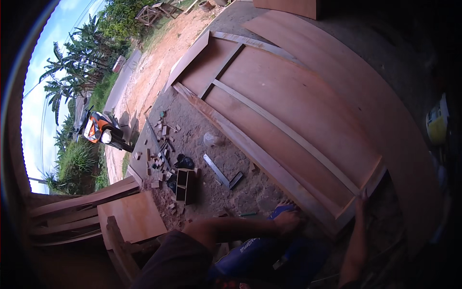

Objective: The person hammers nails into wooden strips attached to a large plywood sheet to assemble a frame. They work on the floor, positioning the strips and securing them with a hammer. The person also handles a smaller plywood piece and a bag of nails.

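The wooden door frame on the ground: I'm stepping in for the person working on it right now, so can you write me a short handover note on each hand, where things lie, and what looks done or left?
Left hand: resting at the near corner of the large brown plywood door frame; whether it grips anything cannot be told.
Right hand: flat against the frame's near end rail, open.
Things: metal try square and small dark wooden box lie on the concrete left of the frame, among scattered wood offcuts.
Done: side rails and a diagonal slat sit on the panel.
Left: cannot tell whether the near corner is fixed; check it.
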Action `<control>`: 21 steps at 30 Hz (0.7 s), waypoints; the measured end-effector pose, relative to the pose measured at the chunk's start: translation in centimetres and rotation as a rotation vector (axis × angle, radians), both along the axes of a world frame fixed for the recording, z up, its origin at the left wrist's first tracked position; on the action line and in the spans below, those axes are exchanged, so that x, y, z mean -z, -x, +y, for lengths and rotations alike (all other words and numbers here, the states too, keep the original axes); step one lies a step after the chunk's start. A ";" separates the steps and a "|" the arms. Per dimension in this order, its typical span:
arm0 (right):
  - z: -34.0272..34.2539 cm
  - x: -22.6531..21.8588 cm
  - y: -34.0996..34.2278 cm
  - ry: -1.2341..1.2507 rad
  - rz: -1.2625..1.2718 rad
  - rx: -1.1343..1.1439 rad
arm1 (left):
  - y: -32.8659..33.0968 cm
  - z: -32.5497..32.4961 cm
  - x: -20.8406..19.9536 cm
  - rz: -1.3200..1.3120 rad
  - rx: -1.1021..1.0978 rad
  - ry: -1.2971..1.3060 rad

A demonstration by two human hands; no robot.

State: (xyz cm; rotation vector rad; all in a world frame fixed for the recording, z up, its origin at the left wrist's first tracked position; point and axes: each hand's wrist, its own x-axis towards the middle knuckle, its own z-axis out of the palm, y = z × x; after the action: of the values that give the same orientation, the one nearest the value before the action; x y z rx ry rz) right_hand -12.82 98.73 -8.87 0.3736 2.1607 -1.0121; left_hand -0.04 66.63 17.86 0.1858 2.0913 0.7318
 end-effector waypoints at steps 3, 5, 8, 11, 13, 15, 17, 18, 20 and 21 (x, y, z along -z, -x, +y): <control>2.4 -5.9 -1.8 -0.116 0.316 -0.186 | 3.2 4.7 -2.3 0.131 -0.011 -0.018; -2.7 -10.4 -8.2 0.058 0.037 -0.090 | 1.1 4.4 -4.7 0.195 -0.088 -0.003; -9.1 -21.9 -18.0 0.297 0.026 -0.351 | -5.7 2.9 -7.6 0.245 -0.299 0.036; -9.0 -27.9 -22.4 0.164 -0.055 -0.435 | -7.5 0.2 -13.9 0.132 -0.420 0.068; -9.3 -32.5 -23.3 0.052 -0.183 -0.498 | -8.3 -3.6 -17.4 -0.073 -0.390 0.151; -10.6 -35.3 -22.2 0.106 -0.348 -0.244 | -12.6 -8.0 -12.8 -0.119 -0.412 0.030; -9.1 -37.3 -20.8 0.115 -0.483 0.117 | -11.0 -10.7 -15.7 -0.098 -0.514 0.001; -8.4 -38.0 -19.7 0.085 -0.450 0.141 | -10.6 -11.7 -16.8 -0.115 -0.565 -0.017; -7.0 -39.2 -17.3 0.027 -0.393 0.243 | -10.1 -14.1 -17.7 -0.102 -0.604 -0.052; -6.6 -39.8 -16.5 0.017 -0.326 0.329 | -10.3 -14.8 -17.9 -0.078 -0.607 -0.074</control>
State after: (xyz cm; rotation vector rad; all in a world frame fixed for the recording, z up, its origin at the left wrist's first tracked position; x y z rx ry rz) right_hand 3.71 92.08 30.97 0.8467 1.8299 -1.0611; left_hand 10.31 51.82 35.80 -0.4523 2.0535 1.1504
